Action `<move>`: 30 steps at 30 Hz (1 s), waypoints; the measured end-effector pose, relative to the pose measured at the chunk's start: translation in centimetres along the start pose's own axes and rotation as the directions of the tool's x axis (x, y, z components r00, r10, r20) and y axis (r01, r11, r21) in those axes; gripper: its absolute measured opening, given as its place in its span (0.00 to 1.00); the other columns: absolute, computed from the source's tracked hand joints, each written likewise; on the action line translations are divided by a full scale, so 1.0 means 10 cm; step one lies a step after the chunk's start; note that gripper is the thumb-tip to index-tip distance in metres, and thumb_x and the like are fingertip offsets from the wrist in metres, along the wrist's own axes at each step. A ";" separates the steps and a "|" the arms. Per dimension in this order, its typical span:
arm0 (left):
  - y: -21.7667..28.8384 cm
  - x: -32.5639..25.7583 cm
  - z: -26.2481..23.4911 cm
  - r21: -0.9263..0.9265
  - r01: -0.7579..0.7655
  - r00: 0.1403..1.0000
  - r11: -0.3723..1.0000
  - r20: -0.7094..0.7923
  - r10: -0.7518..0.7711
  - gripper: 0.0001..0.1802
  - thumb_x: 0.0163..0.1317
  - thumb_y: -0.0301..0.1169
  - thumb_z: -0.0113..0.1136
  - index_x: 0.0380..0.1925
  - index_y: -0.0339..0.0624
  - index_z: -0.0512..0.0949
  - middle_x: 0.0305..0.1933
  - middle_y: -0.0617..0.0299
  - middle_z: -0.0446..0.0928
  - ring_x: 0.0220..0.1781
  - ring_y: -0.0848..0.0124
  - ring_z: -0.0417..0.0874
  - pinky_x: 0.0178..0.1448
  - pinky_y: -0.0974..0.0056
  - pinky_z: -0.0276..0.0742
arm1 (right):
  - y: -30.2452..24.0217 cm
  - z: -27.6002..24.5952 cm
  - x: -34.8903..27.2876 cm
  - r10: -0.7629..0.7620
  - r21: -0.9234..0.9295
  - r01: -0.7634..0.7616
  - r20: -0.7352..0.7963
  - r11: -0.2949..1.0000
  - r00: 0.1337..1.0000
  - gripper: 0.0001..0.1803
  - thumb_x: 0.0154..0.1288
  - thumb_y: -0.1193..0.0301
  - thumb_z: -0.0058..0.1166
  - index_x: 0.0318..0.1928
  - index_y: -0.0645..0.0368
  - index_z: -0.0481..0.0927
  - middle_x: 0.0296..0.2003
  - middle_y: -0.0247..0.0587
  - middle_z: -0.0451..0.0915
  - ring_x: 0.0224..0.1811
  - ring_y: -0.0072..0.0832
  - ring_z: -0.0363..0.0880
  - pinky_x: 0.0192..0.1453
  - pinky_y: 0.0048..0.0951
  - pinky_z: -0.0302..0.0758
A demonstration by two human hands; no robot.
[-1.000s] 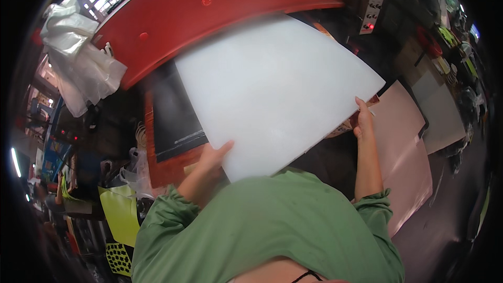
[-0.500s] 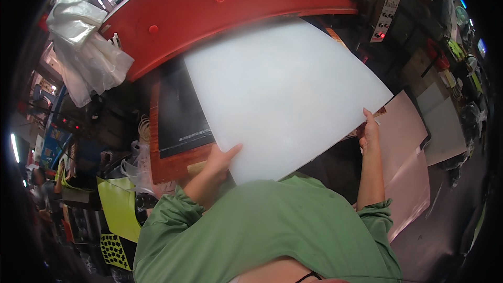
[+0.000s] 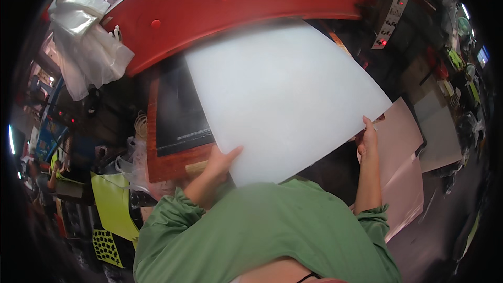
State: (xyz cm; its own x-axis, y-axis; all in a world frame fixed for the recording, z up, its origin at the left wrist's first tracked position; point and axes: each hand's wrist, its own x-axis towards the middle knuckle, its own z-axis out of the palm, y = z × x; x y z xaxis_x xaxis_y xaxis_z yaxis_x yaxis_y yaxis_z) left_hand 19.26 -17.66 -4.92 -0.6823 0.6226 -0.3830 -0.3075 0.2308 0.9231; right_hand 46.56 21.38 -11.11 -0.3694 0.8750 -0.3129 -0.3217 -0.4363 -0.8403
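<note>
A large flat white board (image 3: 288, 94) lies at a slant in front of me, its far edge reaching under the red machine beam. My left hand (image 3: 220, 163) grips its near left edge, the thumb on top and the fingers hidden beneath. At the right corner my right hand (image 3: 369, 137) holds the edge the same way, thumb up. Below the board shows a black plate (image 3: 183, 107) set in a reddish-brown wooden frame (image 3: 153, 147); the board covers most of both.
A red machine beam (image 3: 236, 5) crosses the far side. A control box (image 3: 390, 20) with knobs and a red light stands far right. Clear plastic bags (image 3: 86, 36) hang far left. Pinkish sheets (image 3: 395, 165) lie at right; a yellow-green sheet (image 3: 111, 202) is at left.
The view has shifted slightly. Both hands keep their hold on the white board, which has hardly moved over the black plate.
</note>
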 end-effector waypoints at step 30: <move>-0.74 -0.35 -0.08 0.135 0.180 0.955 0.974 -0.262 -0.140 0.30 0.56 0.33 0.75 0.46 0.31 0.63 0.39 0.51 0.81 0.37 0.70 0.83 0.39 0.65 0.80 | 0.16 0.03 -0.08 0.125 0.079 -0.116 -0.128 0.990 0.984 0.28 0.65 0.61 0.60 0.60 0.60 0.71 0.53 0.40 0.78 0.57 0.32 0.76 0.62 0.35 0.74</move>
State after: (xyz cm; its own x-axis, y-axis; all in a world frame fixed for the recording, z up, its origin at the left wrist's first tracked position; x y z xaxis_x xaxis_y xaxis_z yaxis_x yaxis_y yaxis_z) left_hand 23.41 -22.13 -10.39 -0.7821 0.3665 -0.5040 -0.3331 0.4377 0.8352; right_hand 46.08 19.98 -12.06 -0.2922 0.8331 -0.4696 -0.3448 -0.5498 -0.7608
